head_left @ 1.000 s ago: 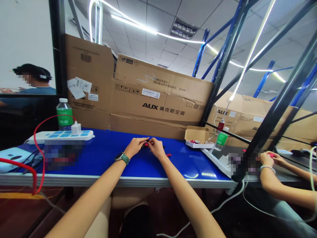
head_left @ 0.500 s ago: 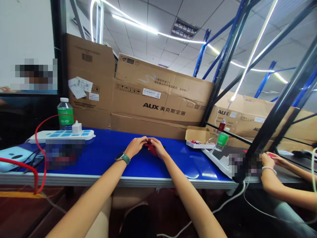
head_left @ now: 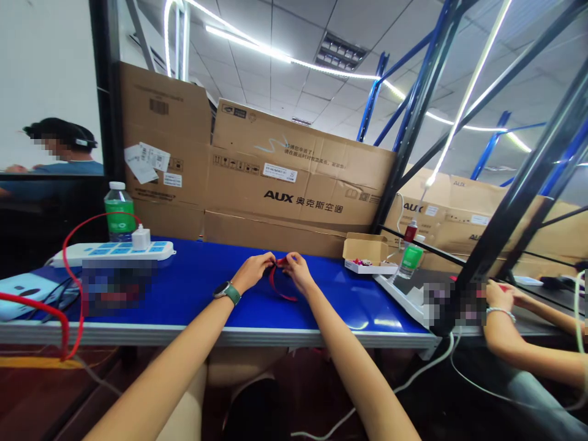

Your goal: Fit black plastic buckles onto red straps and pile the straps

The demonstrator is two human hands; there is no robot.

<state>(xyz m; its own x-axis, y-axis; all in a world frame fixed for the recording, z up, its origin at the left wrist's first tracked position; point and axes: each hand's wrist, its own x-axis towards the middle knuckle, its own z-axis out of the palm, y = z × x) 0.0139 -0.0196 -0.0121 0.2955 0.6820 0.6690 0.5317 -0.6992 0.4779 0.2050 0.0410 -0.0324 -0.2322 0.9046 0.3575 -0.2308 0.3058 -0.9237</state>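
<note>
Big cardboard panel [head_left: 298,177] at back, glossy blue tabletop [head_left: 184,300] below it. Right hand [head_left: 298,271] pinching top end of red strip [head_left: 272,284]; left hand [head_left: 252,272] bunched just beside, can't tell if fingertips grip it. Strip sits between hands, over table middle: thin, ribbon-like, bright red, bowed into loose C, tail curling rightward.

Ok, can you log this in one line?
left fingers: at red strip, grip unclear | right fingers: pinching red strip | strip: curved | surface: blue tabletop
</note>
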